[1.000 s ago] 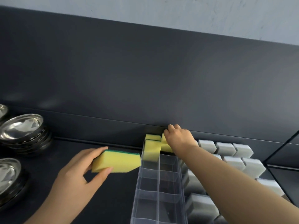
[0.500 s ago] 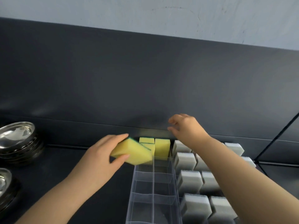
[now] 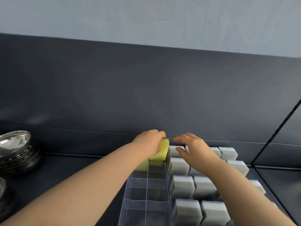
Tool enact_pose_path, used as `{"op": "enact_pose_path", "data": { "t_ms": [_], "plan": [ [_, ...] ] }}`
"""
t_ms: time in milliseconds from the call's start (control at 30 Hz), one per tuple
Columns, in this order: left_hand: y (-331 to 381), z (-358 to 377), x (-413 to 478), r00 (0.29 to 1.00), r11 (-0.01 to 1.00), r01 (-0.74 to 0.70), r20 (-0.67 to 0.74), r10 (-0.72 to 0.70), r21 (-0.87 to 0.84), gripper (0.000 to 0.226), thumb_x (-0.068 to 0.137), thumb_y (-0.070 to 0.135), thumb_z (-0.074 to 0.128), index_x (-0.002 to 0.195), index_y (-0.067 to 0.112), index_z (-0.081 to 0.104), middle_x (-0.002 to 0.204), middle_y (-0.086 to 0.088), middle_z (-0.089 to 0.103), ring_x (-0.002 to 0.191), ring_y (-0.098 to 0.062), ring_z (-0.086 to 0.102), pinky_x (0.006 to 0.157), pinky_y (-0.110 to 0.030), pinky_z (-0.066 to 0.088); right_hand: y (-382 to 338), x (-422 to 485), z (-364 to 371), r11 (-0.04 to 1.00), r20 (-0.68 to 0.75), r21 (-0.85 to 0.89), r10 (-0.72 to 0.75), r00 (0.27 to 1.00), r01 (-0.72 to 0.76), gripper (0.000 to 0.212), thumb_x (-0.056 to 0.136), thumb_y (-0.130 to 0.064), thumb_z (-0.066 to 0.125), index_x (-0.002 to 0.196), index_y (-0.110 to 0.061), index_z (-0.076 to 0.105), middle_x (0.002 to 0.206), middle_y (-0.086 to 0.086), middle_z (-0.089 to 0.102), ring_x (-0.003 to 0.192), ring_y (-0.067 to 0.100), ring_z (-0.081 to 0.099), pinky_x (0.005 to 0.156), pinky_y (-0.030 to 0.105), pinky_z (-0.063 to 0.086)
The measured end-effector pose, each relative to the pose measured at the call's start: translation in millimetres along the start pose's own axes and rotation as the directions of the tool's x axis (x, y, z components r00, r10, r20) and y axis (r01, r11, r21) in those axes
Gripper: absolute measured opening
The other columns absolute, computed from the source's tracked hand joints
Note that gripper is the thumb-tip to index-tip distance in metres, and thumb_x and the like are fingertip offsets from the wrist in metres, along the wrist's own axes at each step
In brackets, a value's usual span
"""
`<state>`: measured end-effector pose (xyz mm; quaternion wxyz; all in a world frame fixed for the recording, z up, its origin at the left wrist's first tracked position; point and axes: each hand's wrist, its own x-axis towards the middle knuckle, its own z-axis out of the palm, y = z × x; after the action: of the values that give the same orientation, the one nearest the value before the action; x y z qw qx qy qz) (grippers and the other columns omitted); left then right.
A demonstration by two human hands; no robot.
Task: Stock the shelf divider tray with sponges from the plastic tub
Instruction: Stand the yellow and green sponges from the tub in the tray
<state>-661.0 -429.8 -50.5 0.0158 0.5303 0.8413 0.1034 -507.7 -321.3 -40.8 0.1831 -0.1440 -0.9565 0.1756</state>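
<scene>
The divider tray (image 3: 146, 198) runs front to back on the shelf (image 3: 73, 170), with sponges (image 3: 162, 151) in its far compartments at the back edge. Other sponges (image 3: 182, 185) stand just to its right, and stacked bowls (image 3: 14, 147) sit at the left edge.

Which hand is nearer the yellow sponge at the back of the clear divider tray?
Left. The left hand grips the yellow sponge from its left side; the right hand hovers open just right of it, above the grey sponges, not touching it.

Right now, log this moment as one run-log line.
left hand: grips yellow sponge at far end of divider tray | right hand: empty, above grey sponges | phase: placing
</scene>
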Motion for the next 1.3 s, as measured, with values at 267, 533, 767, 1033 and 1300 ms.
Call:
{"op": "enact_pose_path", "data": {
  "t_ms": [267,533,767,1033,1300],
  "plan": [
    [0,5,6,0.997,0.999,0.025,0.070,-0.027,0.028,0.047,0.085,0.025,0.063,0.129,0.023,0.046,0.123,-0.004,0.051,0.107,-0.028,0.052,0.083,-0.036,0.045,5,4,4,0.997,0.093,-0.080,0.010,0.996,-0.003,0.031,0.092,-0.025,0.051,0.123,-0.024,0.054,0.124,-0.007,0.053,0.106,0.013,0.053,0.090,0.026,0.043],
    [-3,9,-2,0.997,0.997,0.061,0.042,-0.059,-0.049,0.042,0.086,0.029,0.064,0.123,0.018,0.045,0.118,-0.008,0.056,0.100,-0.028,0.054,0.082,-0.039,0.047,0,21,16,0.992,0.171,-0.121,-0.009,0.985,0.030,0.033,0.094,-0.023,0.047,0.126,-0.024,0.052,0.127,-0.006,0.051,0.116,0.014,0.047,0.090,0.027,0.043],
    [-12,14,-8,0.994,0.999,0.042,0.097,-0.042,0.004,0.042,0.090,0.034,0.058,0.129,0.020,0.048,0.127,-0.003,0.049,0.109,-0.027,0.052,0.084,-0.035,0.043,-10,34,37,0.938,0.293,-0.315,-0.047,0.955,0.143,0.033,0.093,-0.024,0.045,0.125,-0.020,0.052,0.125,0.002,0.052,0.118,0.021,0.045,0.096,0.033,0.038],
    [-24,29,-14,0.999,0.997,0.008,0.047,-0.011,0.075,0.024,0.093,0.030,0.050,0.112,0.019,0.062,0.113,-0.005,0.056,0.104,-0.027,0.053,0.082,-0.032,0.044,-21,39,51,0.791,0.425,-0.546,-0.022,0.905,0.276,0.027,0.091,-0.016,0.047,0.116,-0.018,0.056,0.118,0.004,0.054,0.112,0.025,0.047,0.091,0.032,0.036],
    [-41,33,-24,0.989,0.990,-0.123,-0.075,0.129,0.069,0.035,0.094,0.021,0.043,0.127,0.025,0.054,0.128,0.005,0.055,0.118,-0.019,0.046,0.095,-0.033,0.038,-19,42,43,0.886,0.369,-0.441,0.034,0.929,0.144,0.034,0.092,-0.021,0.044,0.124,-0.019,0.054,0.127,0.003,0.054,0.119,0.024,0.045,0.098,0.032,0.037]
  ]
}}
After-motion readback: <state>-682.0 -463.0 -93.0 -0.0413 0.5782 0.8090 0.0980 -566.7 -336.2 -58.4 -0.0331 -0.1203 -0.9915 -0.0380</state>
